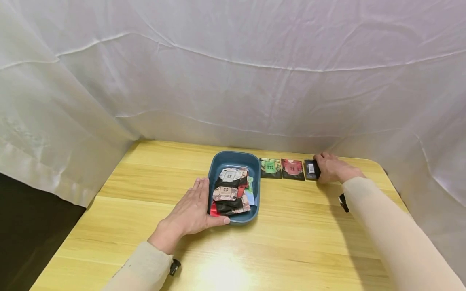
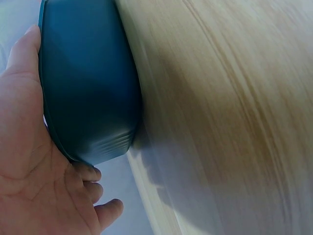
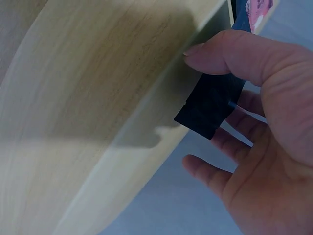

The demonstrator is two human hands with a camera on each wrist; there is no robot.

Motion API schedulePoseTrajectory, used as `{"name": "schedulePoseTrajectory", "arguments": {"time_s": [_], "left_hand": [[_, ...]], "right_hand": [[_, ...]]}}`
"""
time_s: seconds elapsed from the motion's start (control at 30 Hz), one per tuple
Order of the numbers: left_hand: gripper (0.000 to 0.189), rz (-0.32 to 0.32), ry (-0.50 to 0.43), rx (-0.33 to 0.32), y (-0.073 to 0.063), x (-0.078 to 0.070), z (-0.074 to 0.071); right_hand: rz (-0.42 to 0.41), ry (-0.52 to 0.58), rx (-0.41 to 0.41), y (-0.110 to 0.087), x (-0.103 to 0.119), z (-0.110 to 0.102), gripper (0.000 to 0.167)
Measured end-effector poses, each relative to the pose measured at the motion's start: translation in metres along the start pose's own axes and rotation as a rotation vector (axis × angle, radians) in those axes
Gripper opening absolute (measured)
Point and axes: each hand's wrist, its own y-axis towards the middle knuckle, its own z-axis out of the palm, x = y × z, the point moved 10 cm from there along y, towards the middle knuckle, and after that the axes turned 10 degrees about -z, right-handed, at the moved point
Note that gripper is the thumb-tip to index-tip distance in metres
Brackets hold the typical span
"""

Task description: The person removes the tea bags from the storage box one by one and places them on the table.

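A blue plastic box [image 1: 236,154] with several printed sachets [image 1: 230,190] in it stands on the wooden table. My left hand [image 1: 191,210] rests against its left side with straight fingers, the thumb along the front rim. In the left wrist view the palm [image 2: 39,171] lies by the outer wall of the box [image 2: 88,83]. Over to the right, my right hand [image 1: 332,167] holds a black sachet [image 1: 311,169] with a white barcode label. The right wrist view shows this black sachet [image 3: 210,103] between thumb and fingers.
A green-printed sachet [image 1: 271,168] and a red-printed sachet [image 1: 293,169] lie in a row between the box and my right hand. The table [image 1: 291,242] ends at the back against a pale hanging cloth [image 1: 233,89], which also hangs at both sides.
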Motion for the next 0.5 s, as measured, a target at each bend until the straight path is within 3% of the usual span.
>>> {"name": "schedulePoseTrajectory", "arguments": {"time_s": [0.5], "left_hand": [[0.142,-0.004,0.003,0.008,0.0002,-0.0001,0.0017]], "right_hand": [[0.008,0.056,0.068,0.0027,-0.0070,0.0106,0.092]]}}
